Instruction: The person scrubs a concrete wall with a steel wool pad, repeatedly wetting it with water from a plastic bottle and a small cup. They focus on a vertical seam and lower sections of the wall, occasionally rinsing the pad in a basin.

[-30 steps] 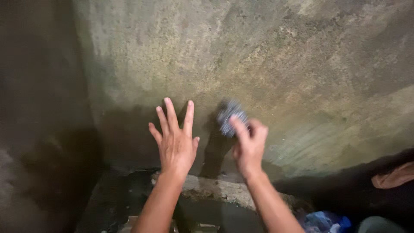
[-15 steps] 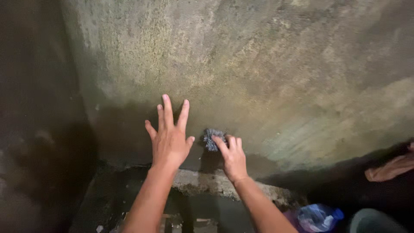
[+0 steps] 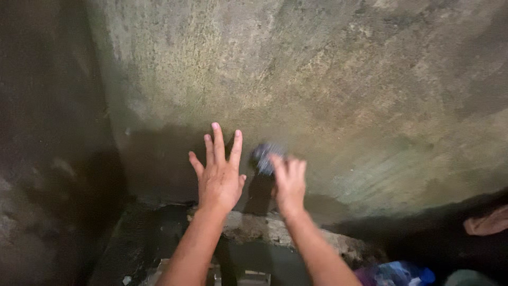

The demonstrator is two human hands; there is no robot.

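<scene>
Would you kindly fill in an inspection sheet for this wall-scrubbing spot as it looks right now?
Surface: rough concrete wall, stained, darker and damp-looking low down.
Job's things: grey steel-wool scrubber pressed to the wall, blurred.
Clutter: blue plastic bottle at bottom right; a tan cloth at the right edge.
Hands: left hand flat on the wall, fingers spread; right hand holds the scrubber.
Cables: nothing seen.
Surroundings: dark side wall at left; crumbling ledge below.

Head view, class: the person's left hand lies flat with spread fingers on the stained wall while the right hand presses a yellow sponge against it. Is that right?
Not quite. In the head view the right hand presses a grey metal scouring pad, not a yellow sponge. The left hand does lie flat with spread fingers on the stained wall.
</scene>
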